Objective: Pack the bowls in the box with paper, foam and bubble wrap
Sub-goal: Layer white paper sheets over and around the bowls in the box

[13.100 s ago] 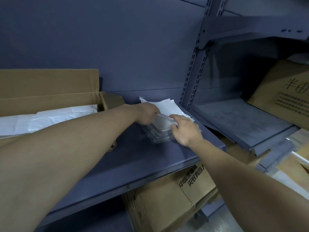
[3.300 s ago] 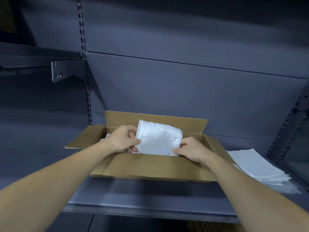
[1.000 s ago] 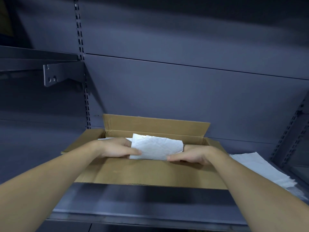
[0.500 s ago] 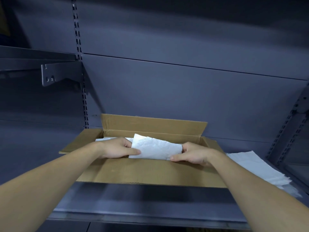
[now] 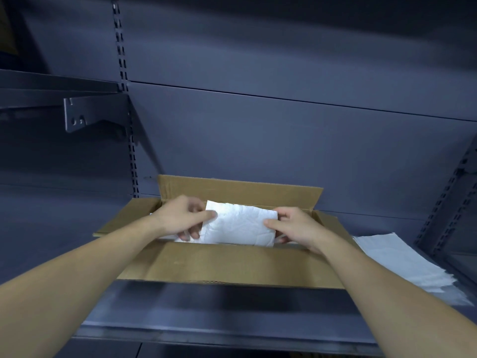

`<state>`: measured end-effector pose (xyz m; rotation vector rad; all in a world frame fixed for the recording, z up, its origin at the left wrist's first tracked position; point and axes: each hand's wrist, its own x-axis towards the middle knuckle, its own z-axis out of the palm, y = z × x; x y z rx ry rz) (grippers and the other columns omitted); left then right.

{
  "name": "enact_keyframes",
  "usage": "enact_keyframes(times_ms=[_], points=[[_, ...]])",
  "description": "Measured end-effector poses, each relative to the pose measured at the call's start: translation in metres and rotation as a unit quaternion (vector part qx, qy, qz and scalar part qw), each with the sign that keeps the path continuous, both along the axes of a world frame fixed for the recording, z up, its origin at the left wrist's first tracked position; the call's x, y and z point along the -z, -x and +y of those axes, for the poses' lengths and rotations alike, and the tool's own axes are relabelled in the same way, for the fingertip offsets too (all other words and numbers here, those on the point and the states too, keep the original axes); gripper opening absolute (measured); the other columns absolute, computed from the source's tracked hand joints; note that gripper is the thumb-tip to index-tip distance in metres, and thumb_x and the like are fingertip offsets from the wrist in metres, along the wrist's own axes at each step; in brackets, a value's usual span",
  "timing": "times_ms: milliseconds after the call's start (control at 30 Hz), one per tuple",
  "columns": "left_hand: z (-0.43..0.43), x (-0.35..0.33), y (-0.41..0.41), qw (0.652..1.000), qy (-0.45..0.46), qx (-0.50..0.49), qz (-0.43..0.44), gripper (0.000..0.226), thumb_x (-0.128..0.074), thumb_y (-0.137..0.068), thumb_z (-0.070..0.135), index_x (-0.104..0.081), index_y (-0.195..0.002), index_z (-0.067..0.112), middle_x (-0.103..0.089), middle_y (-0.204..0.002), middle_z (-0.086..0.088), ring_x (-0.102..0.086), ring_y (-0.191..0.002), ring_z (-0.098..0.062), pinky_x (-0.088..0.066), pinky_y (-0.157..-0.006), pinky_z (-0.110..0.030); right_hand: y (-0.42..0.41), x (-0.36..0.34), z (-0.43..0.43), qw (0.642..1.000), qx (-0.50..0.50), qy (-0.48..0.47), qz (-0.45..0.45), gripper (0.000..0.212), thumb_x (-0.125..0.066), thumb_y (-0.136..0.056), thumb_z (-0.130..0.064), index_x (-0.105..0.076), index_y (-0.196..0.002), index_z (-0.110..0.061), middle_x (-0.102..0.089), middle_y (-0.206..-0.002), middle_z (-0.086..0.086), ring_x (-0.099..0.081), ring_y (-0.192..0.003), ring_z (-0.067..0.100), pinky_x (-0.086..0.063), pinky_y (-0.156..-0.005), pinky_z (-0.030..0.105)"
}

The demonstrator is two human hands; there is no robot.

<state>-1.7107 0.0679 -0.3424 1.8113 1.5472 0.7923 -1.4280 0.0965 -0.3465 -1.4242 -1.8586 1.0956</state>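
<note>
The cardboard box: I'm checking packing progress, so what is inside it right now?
A white padded sheet sits upright in the cardboard box, gripped by the left hand and right hand. The front wall hides the bottom; no bowl is visible.

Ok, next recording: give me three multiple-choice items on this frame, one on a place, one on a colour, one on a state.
1. Where is the stack of sheets?
A. On the shelf, right of the box
B. Inside the box
C. On the floor

2. What colour is the pad that the left hand and right hand grip?
A. Brown
B. White
C. Black

3. What state is the box in?
A. Taped shut
B. Crushed flat
C. Open, flaps out

Answers:
1 A: the sheets lie on the shelf beyond the box's right flap.
2 B: the pad shows white against the brown cardboard.
3 C: the flaps are spread and the pad's lower edge dips into the opening.
</note>
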Motion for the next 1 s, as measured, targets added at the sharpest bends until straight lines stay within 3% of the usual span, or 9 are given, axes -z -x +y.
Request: enact_keyframes(times_ms=[67,133,300,400,533,600,700,867,1000], points=[[0.009,0.006,0.003,0.988,-0.140,-0.046,0.038,0.031,-0.073,-0.085,0.039,-0.063,-0.107,0.019,-0.070,-0.076,0.001,-0.064,-0.063,-0.008,-0.055,-0.064,-0.030,0.008,0.004,0.004,1.000,0.013,-0.020,-0.010,0.013,-0.067,-0.092,-0.020,-0.066,-0.105,-0.021,-0.073,-0.098,-0.001,-0.067,-0.080,0.011,-0.057,-0.069,0.030],[0.018,0.012,0.005,0.970,-0.223,-0.034,0.094,0.042,-0.075,-0.082,0.037,-0.058,-0.119,0.032,-0.063,-0.093,0.017,-0.061,-0.083,0.001,-0.053,-0.084,-0.032,0.015,0.011,0.014,0.997,0.028,-0.041,-0.057,0.016,-0.071,-0.085,-0.022,-0.064,-0.099,-0.024,-0.072,-0.099,0.001,-0.069,-0.088,0.016,-0.059,-0.077,0.039],[0.035,0.021,0.001,0.938,-0.184,0.118,0.269,0.037,-0.067,-0.088,0.038,-0.063,-0.125,0.036,-0.054,-0.136,0.017,-0.048,-0.126,-0.007,-0.041,-0.105,-0.033,0.022,0.024,0.028,0.977,0.065,-0.048,-0.195,0.074,-0.073,-0.078,-0.032,-0.041,-0.144,-0.025,-0.057,-0.129,0.003,-0.058,-0.113,0.022,-0.052,-0.089,0.035],[0.041,0.032,-0.001,0.936,-0.151,0.149,0.279,0.031,-0.063,-0.090,0.040,-0.068,-0.120,0.032,-0.060,-0.133,0.015,-0.054,-0.122,-0.008,-0.043,-0.103,-0.034,0.023,0.029,0.030,0.957,0.020,-0.113,-0.267,0.056,-0.070,-0.082,-0.029,-0.053,-0.135,-0.034,-0.044,-0.134,0.001,-0.040,-0.129,0.020,-0.042,-0.097,0.033],[0.042,0.039,0.001,0.952,-0.101,0.148,0.247,0.037,-0.052,-0.089,0.049,-0.067,-0.119,0.035,-0.061,-0.127,0.024,-0.058,-0.115,-0.006,-0.046,-0.100,-0.031,0.030,0.027,0.027,0.954,-0.060,-0.170,-0.239,0.021,-0.067,-0.090,-0.030,-0.070,-0.111,-0.029,-0.055,-0.110,-0.005,-0.053,-0.103,0.012,-0.043,-0.086,0.026],[0.042,0.039,0.001,0.963,-0.065,0.155,0.209,0.029,-0.050,-0.099,0.035,-0.067,-0.121,0.030,-0.063,-0.127,0.019,-0.058,-0.109,0.005,-0.045,-0.096,-0.018,0.034,0.027,0.026,0.968,-0.097,-0.116,-0.201,0.024,-0.069,-0.088,-0.032,-0.071,-0.111,-0.028,-0.065,-0.096,-0.006,-0.063,-0.085,0.010,-0.049,-0.074,0.022],[0.046,0.045,0.003,0.977,-0.030,0.153,0.147,0.027,-0.048,-0.103,0.015,-0.068,-0.121,0.016,-0.063,-0.126,0.009,-0.056,-0.075,0.022,-0.040,-0.070,-0.001,0.037,0.030,0.031,0.962,-0.129,-0.072,-0.230,0.035,-0.070,-0.085,-0.042,-0.067,-0.119,-0.037,-0.063,-0.095,-0.011,-0.060,-0.086,0.006,-0.048,-0.080,0.023],[0.047,0.052,0.012,0.986,-0.034,0.138,0.085,0.026,-0.061,-0.094,0.013,-0.074,-0.099,0.035,-0.065,-0.123,0.019,-0.056,-0.116,0.002,-0.044,-0.107,-0.032,0.039,0.028,0.034,0.959,-0.135,-0.067,-0.241,0.033,-0.070,-0.084,-0.043,-0.068,-0.116,-0.037,-0.062,-0.096,-0.014,-0.060,-0.090,0.006,-0.048,-0.082,0.024],[0.047,0.049,0.014,0.967,-0.142,0.120,0.174,0.021,-0.072,-0.086,0.023,-0.071,-0.100,0.038,-0.061,-0.117,0.018,-0.051,-0.117,0.000,-0.039,-0.102,-0.018,0.043,0.026,0.032,0.961,-0.131,-0.074,-0.231,0.034,-0.069,-0.084,-0.046,-0.068,-0.116,-0.036,-0.063,-0.093,-0.012,-0.061,-0.087,0.008,-0.049,-0.079,0.025]])
